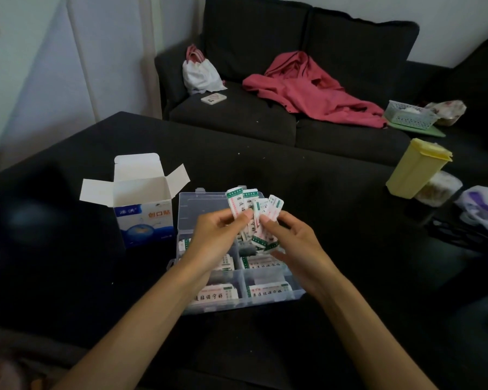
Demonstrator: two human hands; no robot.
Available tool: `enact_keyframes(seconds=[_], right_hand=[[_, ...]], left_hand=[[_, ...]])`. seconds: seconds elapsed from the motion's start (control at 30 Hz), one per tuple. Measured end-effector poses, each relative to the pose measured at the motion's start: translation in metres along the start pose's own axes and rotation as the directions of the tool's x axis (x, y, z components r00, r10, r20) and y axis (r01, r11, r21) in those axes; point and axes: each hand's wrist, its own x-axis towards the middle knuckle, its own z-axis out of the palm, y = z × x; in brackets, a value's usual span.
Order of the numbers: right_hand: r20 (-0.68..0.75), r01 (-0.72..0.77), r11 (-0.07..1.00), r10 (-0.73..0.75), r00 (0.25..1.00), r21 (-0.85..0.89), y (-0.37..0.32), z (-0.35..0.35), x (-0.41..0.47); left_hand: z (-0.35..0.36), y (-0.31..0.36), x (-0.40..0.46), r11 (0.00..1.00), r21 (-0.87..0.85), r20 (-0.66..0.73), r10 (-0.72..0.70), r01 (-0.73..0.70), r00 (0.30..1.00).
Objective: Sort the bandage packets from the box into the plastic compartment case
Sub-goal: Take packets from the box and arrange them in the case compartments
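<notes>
Right now a fanned bunch of bandage packets [252, 215] sits above the clear plastic compartment case [186, 220], pinched between both hands: the left hand [217, 235] curls its fingers and thumb around the left side of the fan, and the right hand [290, 240] pinches the packets on the right side, its fingers bent around their lower ends. The packets are white with green bands and splay out unevenly, some tilted well away from the others. Below them, the case lies open on the dark bench [321, 192], and several of its compartments already hold flat stacks of the same packets, the two nearest ones plainly filled. The cardboard bandage box [141, 209] stands just left of the case with its flaps open; whether any packets remain inside it cannot be seen. As a judgement, the main risk lies in the loose fan: with so many slippery packets held only at their edges, one could slide free as the hands separate them and drop into the wrong compartment or onto the bench. Farther off, a yellow lidded container [414, 170] stands at the right, and a dark sofa [265, 119] behind carries a red garment [310, 85], a white bag [200, 74] and a phone [213, 98].
</notes>
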Motion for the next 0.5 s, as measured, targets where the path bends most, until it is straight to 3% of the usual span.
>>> enact_keyframes(seconds=[0.17, 0.33, 0.5], right_hand=[[-0.032, 0.024, 0.986, -0.03, 0.999, -0.166, 0.0, -0.005, 0.002], [0.07, 0.024, 0.933, 0.002, 0.998, -0.36, -0.02, -0.029, 0.002], [0.237, 0.07, 0.754, 0.116, 0.965, -0.654, -0.035, -0.054, 0.003]], left_hand=[[-0.001, -0.001, 0.003, 0.986, 0.166, -0.096, 0.048, -0.031, 0.994], [-0.003, 0.002, 0.005, 0.975, 0.223, 0.028, -0.022, 0.015, 0.999], [-0.007, 0.0, 0.005, 0.911, 0.411, 0.205, -0.06, -0.03, 0.977]])
